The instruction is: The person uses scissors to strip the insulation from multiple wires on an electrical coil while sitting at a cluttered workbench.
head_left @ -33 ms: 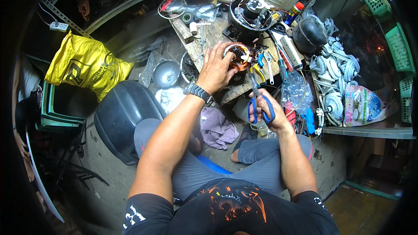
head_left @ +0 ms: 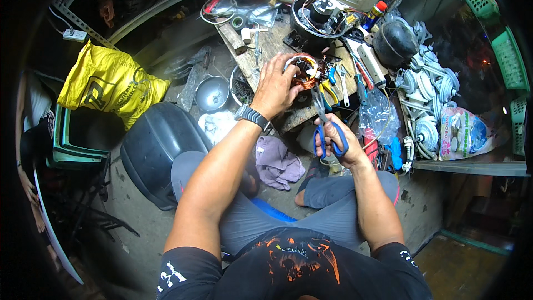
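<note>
My left hand is closed around the near-left side of a motor stator, a ring with copper coils and white insulation, on the wooden bench. In my right hand is a pair of scissors with blue handles, my fingers through the loops. The blades point away from me, and their tips reach the stator's near-right edge. Whether they touch a wire is too small to tell. Just right of the stator lie pliers with yellow handles and a wrench.
A black pot-like housing with motor parts stands at the bench's back. Grey metal parts are heaped at the right beside a black rounded tank. A yellow sack and a black bin-like shell sit left. A purple cloth lies below.
My right hand and the scissors have shifted slightly to the left, the blades tilting a little. My left hand stays on the stator.
</note>
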Motion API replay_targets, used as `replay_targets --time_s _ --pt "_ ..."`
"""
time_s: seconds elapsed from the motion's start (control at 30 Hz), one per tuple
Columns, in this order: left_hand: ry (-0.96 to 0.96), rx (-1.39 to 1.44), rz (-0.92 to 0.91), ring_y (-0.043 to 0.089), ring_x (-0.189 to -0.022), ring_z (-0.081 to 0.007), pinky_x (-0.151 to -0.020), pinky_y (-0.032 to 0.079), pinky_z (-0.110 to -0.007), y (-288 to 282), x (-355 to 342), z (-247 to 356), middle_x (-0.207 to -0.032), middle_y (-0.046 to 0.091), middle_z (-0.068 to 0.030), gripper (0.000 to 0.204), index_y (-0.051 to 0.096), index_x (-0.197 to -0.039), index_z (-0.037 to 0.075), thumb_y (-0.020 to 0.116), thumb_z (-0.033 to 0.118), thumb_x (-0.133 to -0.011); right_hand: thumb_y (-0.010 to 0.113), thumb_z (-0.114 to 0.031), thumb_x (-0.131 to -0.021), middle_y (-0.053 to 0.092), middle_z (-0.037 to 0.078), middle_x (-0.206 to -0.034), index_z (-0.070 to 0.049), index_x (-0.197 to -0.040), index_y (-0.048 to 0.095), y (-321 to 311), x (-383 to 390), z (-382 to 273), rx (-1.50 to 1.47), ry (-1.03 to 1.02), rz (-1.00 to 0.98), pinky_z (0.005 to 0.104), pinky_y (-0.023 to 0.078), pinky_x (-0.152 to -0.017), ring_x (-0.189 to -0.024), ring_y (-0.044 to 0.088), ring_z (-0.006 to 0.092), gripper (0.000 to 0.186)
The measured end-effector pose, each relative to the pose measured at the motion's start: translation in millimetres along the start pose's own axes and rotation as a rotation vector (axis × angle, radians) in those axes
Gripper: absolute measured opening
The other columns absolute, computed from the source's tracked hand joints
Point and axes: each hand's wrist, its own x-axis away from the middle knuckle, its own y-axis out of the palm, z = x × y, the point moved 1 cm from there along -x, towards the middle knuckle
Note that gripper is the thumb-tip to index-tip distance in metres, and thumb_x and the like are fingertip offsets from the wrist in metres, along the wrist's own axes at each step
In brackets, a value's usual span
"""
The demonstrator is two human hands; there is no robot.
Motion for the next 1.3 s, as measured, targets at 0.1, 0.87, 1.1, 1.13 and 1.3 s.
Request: replay_targets --time_s 0.1,0.87,1.1,1.13,1.3 --pt "-0.014 -0.005 0.015 0.042 -0.145 -0.0453 -0.120 0.037 -0.052 6.0 -2.0 -3.5 -0.147 0.052 -0.0180 0.031 0.066 -0.113 0.008 0.081 0.012 -0.087 0.059 -0.053 -0.106 0.066 0.009 -0.084 -0.006 -0.130 0.056 7.6 -8.4 1.5 -0.052 0.028 0.006 0.0242 0.045 -0.050 -0.063 0.067 0.0180 0.053" --pt "-0.187 -0.192 -0.037 0.025 -0.156 -0.0392 -0.119 0.017 -0.074 33.1 8.7 32.3 -0.152 0.047 -0.0121 0.016 0.074 -0.103 0.010 0.074 0.008 -0.087 0.057 -0.049 -0.108 0.065 0.009 -0.085 -0.005 -0.128 0.056 3.1 -12.6 13.7 -0.204 0.072 0.009 0.0223 0.046 -0.048 -0.063 0.066 0.0167 0.048" --pt "-0.072 -0.213 0.051 0.033 -0.152 -0.0398 -0.122 0.025 -0.065 20.9 12.4 27.2 -0.153 0.046 -0.0124 0.018 0.071 -0.105 0.009 0.074 0.010 -0.088 0.060 -0.047 -0.108 0.065 0.008 -0.081 -0.007 -0.127 0.056 1.5 -14.1 15.3 -0.173 0.087 0.000 0.0217 0.044 -0.047 -0.059 0.065 0.0152 0.044" --pt "-0.053 -0.251 0.045 0.034 -0.152 -0.0395 -0.122 0.025 -0.065 18.4 14.1 27.6 -0.154 0.046 -0.0123 0.018 0.071 -0.105 0.009 0.074 0.010 -0.088 0.060 -0.047 -0.108 0.065 0.007 -0.082 -0.007 -0.127 0.056 2.4 -14.6 16.3 -0.165 0.085 0.003 0.0217 0.044 -0.047 -0.059 0.065 0.0151 0.044" --pt "-0.043 -0.246 0.038 0.032 -0.153 -0.0374 -0.123 0.025 -0.065 14.5 15.1 26.9 -0.155 0.046 -0.0115 0.019 0.073 -0.109 0.008 0.072 0.014 -0.091 0.059 -0.046 -0.108 0.065 0.007 -0.082 -0.007 -0.127 0.056 6.0 -12.5 14.0 -0.106 0.059 0.021 0.0215 0.043 -0.046 -0.059 0.064 0.0143 0.043"
